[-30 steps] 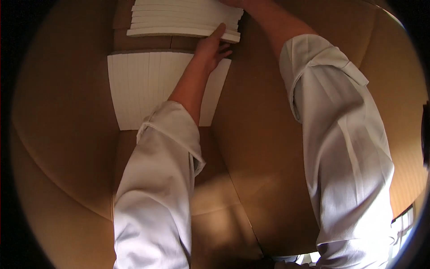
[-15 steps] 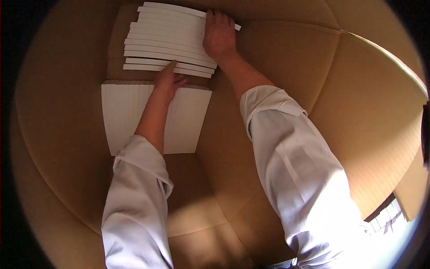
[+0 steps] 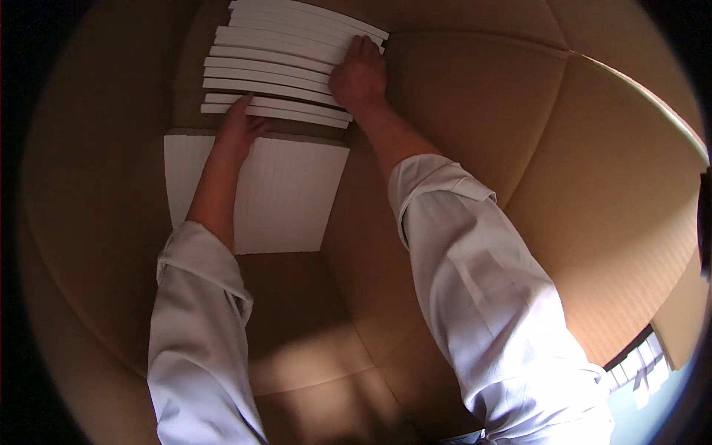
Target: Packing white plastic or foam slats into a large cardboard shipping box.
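Note:
A row of long white strips (image 3: 259, 37), stacked side by side with uneven left ends, lies at the far end inside a large cardboard box. My right hand (image 3: 359, 78) rests over their right ends, fingers bent slightly and laid on them. At the near edge of the row, my left hand (image 3: 237, 133) has its thumb on the closest strips, by a dark gap, and its other fingers apart below. Under that hand stands a white block (image 3: 293, 196) with fine vertical lines on its face; my left forearm covers part of it.
Brown cardboard walls (image 3: 460, 104) rise around both arms, and the box floor (image 3: 289, 297) shows between them. A fold runs along the right wall. Beyond the box edge at lower right are more white pieces (image 3: 638, 363).
My left hand has slid left along the near strips. My right hand has come slightly nearer and left. The far strip's right end no longer sticks out as much.

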